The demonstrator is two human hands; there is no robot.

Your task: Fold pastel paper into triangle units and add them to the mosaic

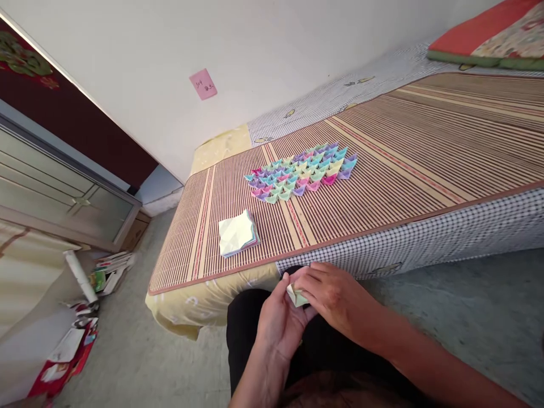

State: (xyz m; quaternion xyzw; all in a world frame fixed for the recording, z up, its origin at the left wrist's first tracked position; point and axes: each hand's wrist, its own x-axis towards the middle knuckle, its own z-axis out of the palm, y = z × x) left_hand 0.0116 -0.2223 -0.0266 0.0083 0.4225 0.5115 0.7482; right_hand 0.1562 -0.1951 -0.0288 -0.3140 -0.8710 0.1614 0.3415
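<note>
Above my lap, my left hand (278, 320) holds a small pale yellow-green folded paper (297, 296) between thumb and fingers. My right hand (329, 292) grips the same paper from the right, its fingers bent over the top edge and partly hiding it. On the striped mat just ahead lies a stack of square paper sheets (236, 233), pale yellow on top with blue and pink edges below. Farther back, several folded paper boats (301, 173) in blue, purple, pink, green and yellow stand in close rows.
The striped mat (374, 170) covers a bed whose front edge is by my knees. Behind it, a white wall carries a pink note (203, 84). A red and floral quilt (493, 37) lies at the far right. Papers and a white tube (80, 276) sit on the left floor.
</note>
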